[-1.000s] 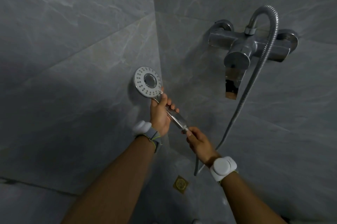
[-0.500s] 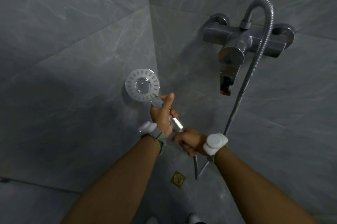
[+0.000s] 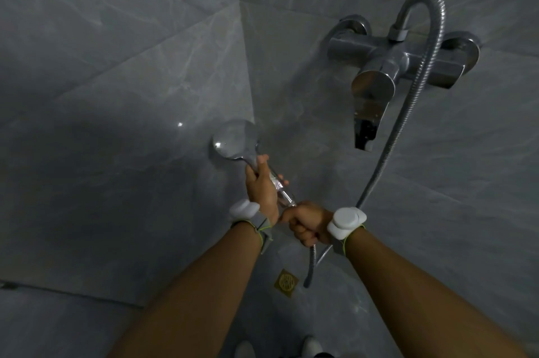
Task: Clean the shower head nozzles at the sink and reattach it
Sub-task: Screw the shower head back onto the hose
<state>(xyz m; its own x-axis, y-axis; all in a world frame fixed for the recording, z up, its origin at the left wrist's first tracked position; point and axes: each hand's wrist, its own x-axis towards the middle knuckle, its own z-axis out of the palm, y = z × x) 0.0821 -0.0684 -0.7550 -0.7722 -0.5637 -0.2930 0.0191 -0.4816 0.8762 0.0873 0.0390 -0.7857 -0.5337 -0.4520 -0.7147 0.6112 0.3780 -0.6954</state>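
In a grey-tiled shower corner, the right hand (image 3: 307, 223) is fisted around the hose (image 3: 408, 112) end, the left hand (image 3: 261, 185) wraps the shower head (image 3: 234, 140) handle (chrome back showing), below the wall mixer (image 3: 388, 66).

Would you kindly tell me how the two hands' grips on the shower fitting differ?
The left hand wraps the shower head handle just below the round head; the right hand closes in a fist at the handle's base, where the hose joins. Both are shut tight and wear white wrist devices.
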